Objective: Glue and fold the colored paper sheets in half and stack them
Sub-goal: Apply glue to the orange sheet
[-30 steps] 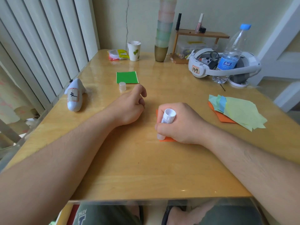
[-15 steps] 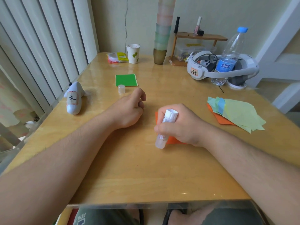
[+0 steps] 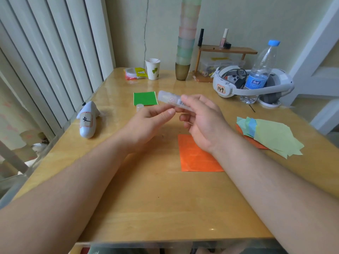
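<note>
Right hand (image 3: 203, 121) fingers pinch the glue stick (image 3: 172, 100) mid-barrel above the orange sheet (image 3: 194, 156); left hand (image 3: 152, 120) thumb and finger close on it too. The sheet looks thin, limp, best lifted by an edge. Green sheet (image 3: 145, 98) lies beyond.

Lighting: soft, even daylight; bright. Glare: pale sheen on the glossy light-wood table top (image 3: 146, 208), strongest at its far end. Shadows: faint, diffuse beneath the forearms. Blur: slight motion smear on the translucent plastic glue stick (image 3: 169, 99). Distortion: wide-angle bowing at the edges.
</note>
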